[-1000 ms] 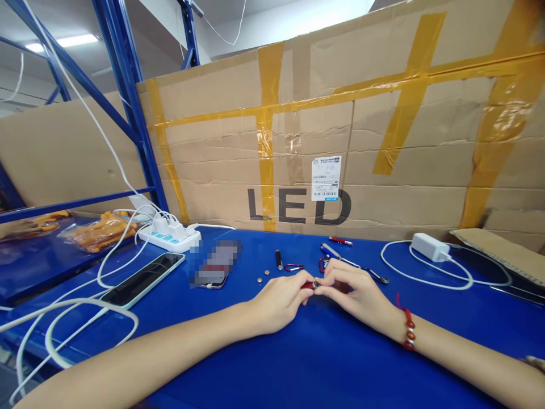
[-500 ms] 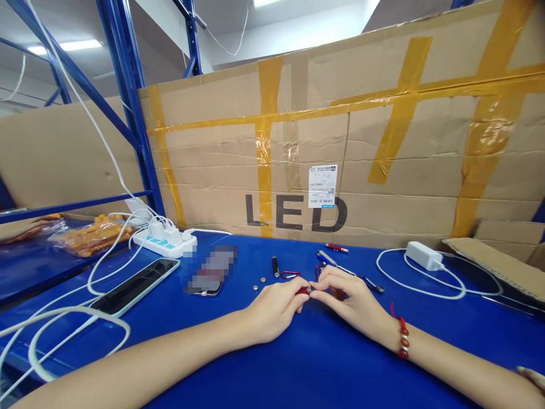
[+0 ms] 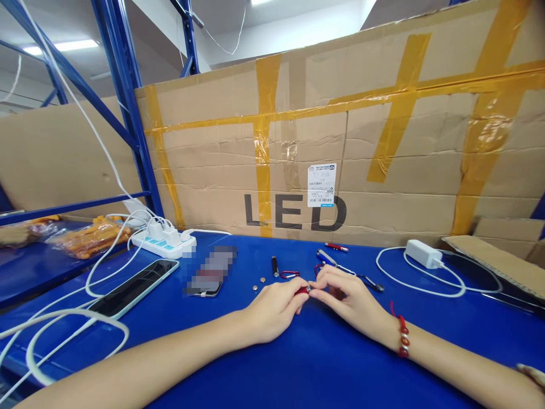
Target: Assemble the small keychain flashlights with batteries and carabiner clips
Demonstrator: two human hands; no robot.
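My left hand (image 3: pixel 275 309) is closed around a red mini flashlight (image 3: pixel 302 290), most of it hidden by the fingers. The thumb and fingertips of my right hand (image 3: pixel 347 295) pinch the flashlight's silvery end, so both hands meet there. Just beyond my left hand lie a red carabiner (image 3: pixel 290 274), a small black tube (image 3: pixel 275 266) and two button cells (image 3: pixel 263 279). A blue mini flashlight (image 3: pixel 326 257) rests behind my right hand, with a red clip partly covered by the fingers. Farther back is a slim red tube (image 3: pixel 336 247).
A white power strip (image 3: pixel 166 245) with tangled cables stands at left, near a phone (image 3: pixel 136 288) and a second, blurred-out phone (image 3: pixel 215 270). At right are a white charger (image 3: pixel 423 255) and its looped cable. A tall taped cardboard box (image 3: pixel 213 165) walls off the back.
The view has shifted very slightly. Both hands stay at the red mini flashlight in nearly the same pose; nothing on the table has moved.
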